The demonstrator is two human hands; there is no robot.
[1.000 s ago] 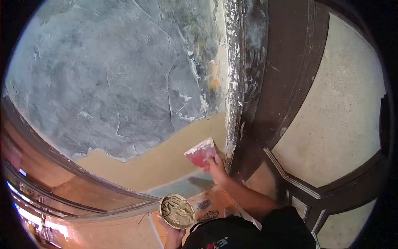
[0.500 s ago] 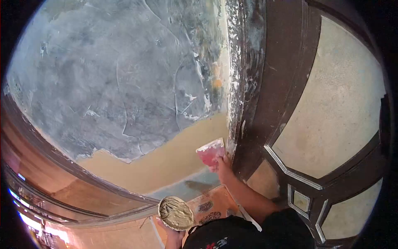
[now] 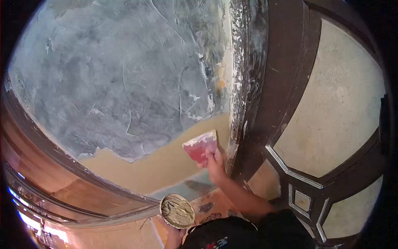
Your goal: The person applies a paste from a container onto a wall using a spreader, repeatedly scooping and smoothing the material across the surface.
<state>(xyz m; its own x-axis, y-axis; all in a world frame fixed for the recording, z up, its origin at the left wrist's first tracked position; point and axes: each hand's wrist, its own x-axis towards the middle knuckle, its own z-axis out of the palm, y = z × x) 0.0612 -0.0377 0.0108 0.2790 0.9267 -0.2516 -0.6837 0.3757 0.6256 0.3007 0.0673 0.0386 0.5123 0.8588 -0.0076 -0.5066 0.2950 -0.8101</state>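
Note:
My right hand (image 3: pixel 213 162) grips a pink putty spreader (image 3: pixel 200 147), with pale putty smeared along its upper edge. The spreader overlaps the beige band (image 3: pixel 159 172) low on the wall. Down near my body, my left hand (image 3: pixel 173 230) holds a round tub (image 3: pixel 177 211) of beige putty from below, its opening facing me. Most of the left fingers are hidden behind the tub. Grey, patchy filler (image 3: pixel 103 74) covers the wall above the beige band, ending there in a ragged edge.
A dark wooden frame (image 3: pixel 286 74) with pale panels (image 3: pixel 336 95) stands to the right. Flaking white paint marks the trim (image 3: pixel 238 62) beside the wall. Dark wood molding (image 3: pixel 78 170) borders the wall at lower left. Tiled floor (image 3: pixel 112 234) lies below.
My right hand has moved left and slightly up with the spreader, away from the right-hand trim. My left hand and the tub stay almost in place.

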